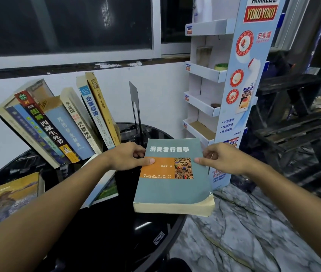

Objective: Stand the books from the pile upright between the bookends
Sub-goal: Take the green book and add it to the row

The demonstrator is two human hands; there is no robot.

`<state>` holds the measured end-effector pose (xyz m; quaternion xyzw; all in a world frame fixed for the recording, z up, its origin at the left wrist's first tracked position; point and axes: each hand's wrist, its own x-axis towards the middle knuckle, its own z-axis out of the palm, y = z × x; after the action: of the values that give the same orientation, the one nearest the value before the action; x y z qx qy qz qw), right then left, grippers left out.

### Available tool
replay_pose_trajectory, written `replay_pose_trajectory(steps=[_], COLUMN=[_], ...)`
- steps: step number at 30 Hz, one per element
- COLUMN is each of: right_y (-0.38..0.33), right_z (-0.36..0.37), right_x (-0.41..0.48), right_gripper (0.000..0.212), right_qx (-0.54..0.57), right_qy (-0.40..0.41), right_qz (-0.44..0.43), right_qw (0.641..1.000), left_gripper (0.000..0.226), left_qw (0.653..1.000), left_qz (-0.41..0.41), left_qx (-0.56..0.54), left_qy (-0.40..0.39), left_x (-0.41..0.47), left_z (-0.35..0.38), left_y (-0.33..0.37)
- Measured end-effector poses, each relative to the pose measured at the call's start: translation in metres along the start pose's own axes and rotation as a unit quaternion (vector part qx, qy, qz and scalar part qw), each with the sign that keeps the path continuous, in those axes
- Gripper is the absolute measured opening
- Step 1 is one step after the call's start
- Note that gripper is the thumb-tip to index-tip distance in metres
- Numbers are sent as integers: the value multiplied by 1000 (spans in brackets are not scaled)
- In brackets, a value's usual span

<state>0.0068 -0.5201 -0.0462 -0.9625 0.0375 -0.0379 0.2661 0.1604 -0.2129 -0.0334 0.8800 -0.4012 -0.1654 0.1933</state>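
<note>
1. Flat books (8, 195) lie at desk's (116, 232) left edge.
2. Row of upright books (61, 124) leans left near the back edge; black bookend (136, 107) stands just to the right.
3. Left hand (128, 156) & right hand (224, 158), each grip closed on green book (171, 185), thumbs on cover; book held face-up over the desk's right edge.

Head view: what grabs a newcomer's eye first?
The thick grey-green paperback with an orange band, held flat at centre by the left hand and right hand over the round black glossy table. Behind it on the left, a leaning row of upright books stops short of the black metal bookend. The tall white-and-blue cardboard display rack stands right.
</note>
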Motion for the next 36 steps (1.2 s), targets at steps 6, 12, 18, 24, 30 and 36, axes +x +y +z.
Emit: replay_pose_trajectory(steps=[6, 12, 18, 24, 30, 36], right_y=[6, 12, 12, 7, 2, -7], right_z=[-1, -1, 4, 3, 2, -1], right_x=[17, 23, 23, 20, 17, 6], right_gripper=[56, 56, 49, 48, 49, 53], right_qx=[98, 127, 196, 195, 213, 238], right_qy=[-65, -119, -101, -52, -29, -2], right_qz=[40, 63, 44, 15, 8, -8], right_qw=[992, 983, 974, 979, 976, 971], left_gripper=[76, 45, 42, 60, 55, 30], left_qw=[1000, 999, 998, 997, 988, 972], left_qz=[-16, -22, -19, -10, -33, -35], left_qx=[-20, -35, -50, -71, -152, -225], left_qy=[-3, 14, 22, 17, 24, 48], left_x=[15, 22, 20, 16, 11, 1], left_z=[0, 3, 5, 7, 3, 1], left_y=[-4, -5, -5, -9, -8, -1])
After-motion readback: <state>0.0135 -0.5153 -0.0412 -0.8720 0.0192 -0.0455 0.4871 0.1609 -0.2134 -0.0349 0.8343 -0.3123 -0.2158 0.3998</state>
